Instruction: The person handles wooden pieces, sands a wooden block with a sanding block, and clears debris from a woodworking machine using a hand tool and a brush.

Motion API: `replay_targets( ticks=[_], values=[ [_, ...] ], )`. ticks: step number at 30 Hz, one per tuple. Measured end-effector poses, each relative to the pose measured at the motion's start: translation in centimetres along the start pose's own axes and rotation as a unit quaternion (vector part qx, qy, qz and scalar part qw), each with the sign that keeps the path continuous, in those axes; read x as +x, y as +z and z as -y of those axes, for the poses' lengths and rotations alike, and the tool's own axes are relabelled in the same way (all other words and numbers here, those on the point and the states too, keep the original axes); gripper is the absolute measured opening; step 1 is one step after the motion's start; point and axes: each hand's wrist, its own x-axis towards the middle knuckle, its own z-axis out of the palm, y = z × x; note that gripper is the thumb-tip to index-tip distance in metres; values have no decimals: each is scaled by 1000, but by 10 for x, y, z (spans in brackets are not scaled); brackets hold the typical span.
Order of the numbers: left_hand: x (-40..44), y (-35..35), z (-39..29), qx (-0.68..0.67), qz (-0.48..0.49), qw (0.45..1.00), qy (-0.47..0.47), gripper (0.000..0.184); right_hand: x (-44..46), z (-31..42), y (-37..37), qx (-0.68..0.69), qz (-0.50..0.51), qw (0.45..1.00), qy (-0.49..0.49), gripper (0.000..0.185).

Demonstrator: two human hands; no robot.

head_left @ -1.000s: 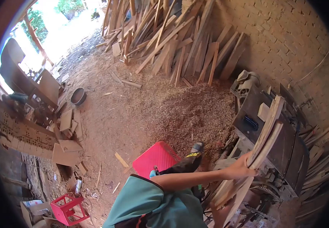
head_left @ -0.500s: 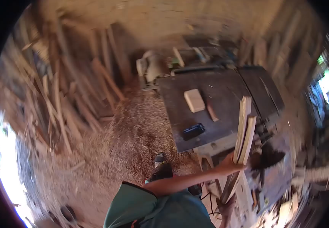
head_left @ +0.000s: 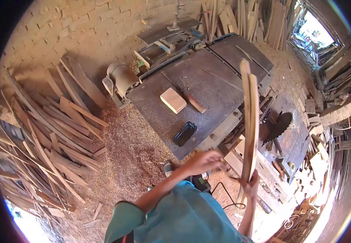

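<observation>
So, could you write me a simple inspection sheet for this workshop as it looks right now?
Surface: dark machine table, dusty-looking.
Job's things: long wooden strips, held raised, off the table's left part.
Clutter: wooden block, wooden-handled tool and small black object on the table; wood shavings on the floor.
Hands: right hand grips the strips near their lower visible part; left hand is beside them, fingers curled, contents unclear.
Cables: black cable curving below the hands; its ends are unclear.
Surroundings: brick wall, leaning boards, uncovered toothed saw blade.
</observation>
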Motion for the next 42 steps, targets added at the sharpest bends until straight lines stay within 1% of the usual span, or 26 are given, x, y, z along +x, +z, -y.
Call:
replay_targets(
  ticks=[2, 4, 6, 8, 10, 13, 16, 17, 19, 20, 22, 23, 26, 29, 31, 32, 33, 35, 37, 39, 40, 41, 42],
  values=[
    [-34, -28, 2, 16, -101, 993, -65, 34, 27, 3, 8, 8, 34, 999, 23, 40],
    [-68, -60, 11, 98, -220, 968, -76, 32, 61, 3, 23, 8, 50, 999, -6, 41],
    [-104, -86, 13, 196, -309, 916, -166, 30, 102, -15, 35, 2, 40, 999, -31, 39],
    [-140, -107, 39, 224, -388, 867, -218, 31, 134, -3, 45, -17, 74, 997, 0, 37],
    [-172, -114, 42, 238, -423, 839, -247, 33, 188, -44, 57, -135, 43, 986, -87, 36],
    [-207, -113, 66, 270, -446, 814, -255, 34, 205, 1, 76, -266, 37, 961, -67, 37],
    [-223, -91, 73, 289, -427, 800, -309, 32, 233, 3, 93, -294, 38, 954, -44, 38],
    [-224, -84, 73, 279, -417, 807, -311, 31, 241, 3, 97, -323, 51, 944, -38, 40],
    [-225, -71, 74, 260, -396, 822, -316, 29, 244, 13, 106, -365, 39, 930, -14, 42],
    [-227, -68, 76, 233, -392, 830, -322, 29, 244, 17, 109, -385, 32, 922, -2, 43],
    [-230, -64, 83, 177, -385, 842, -334, 29, 247, 14, 111, -399, 24, 917, -9, 47],
    [-234, -65, 91, 166, -379, 853, -317, 29, 248, 10, 113, -405, 21, 914, -11, 49],
    [-231, -70, 103, 225, -388, 862, -236, 28, 255, -16, 116, -378, 23, 925, -23, 54],
    [-177, -72, 40, 256, -424, 840, -224, 20, 249, -10, 111, -360, 50, 931, -33, 64],
    [-143, -89, 41, 340, -403, 846, -74, 15, 248, -21, 107, -306, 41, 948, -80, 67],
    [-122, -92, 33, 357, -376, 854, -40, 13, 248, -26, 103, -281, 34, 953, -105, 68],
    [-91, -91, 12, 372, -349, 860, -4, 11, 242, -26, 99, -281, 7, 947, -152, 67],
    [-33, -86, -10, 374, -313, 871, 65, 11, 213, -18, 92, -280, -44, 926, -250, 65],
    [24, -81, -15, 438, -263, 857, 75, 13, 174, -9, 76, -272, -51, 932, -232, 58],
    [79, -78, -9, 485, -238, 839, 68, 16, 155, -39, 60, -239, -76, 924, -288, 56],
    [105, -75, -4, 508, -223, 829, 70, 18, 135, -37, 45, -204, -68, 937, -275, 54],
    [126, -74, 7, 550, -205, 806, 79, 20, 123, -57, 33, -209, -77, 939, -263, 52],
    [143, -76, 20, 591, -188, 780, 87, 22, 99, -45, 16, -229, -68, 949, -207, 53]
  ],
)
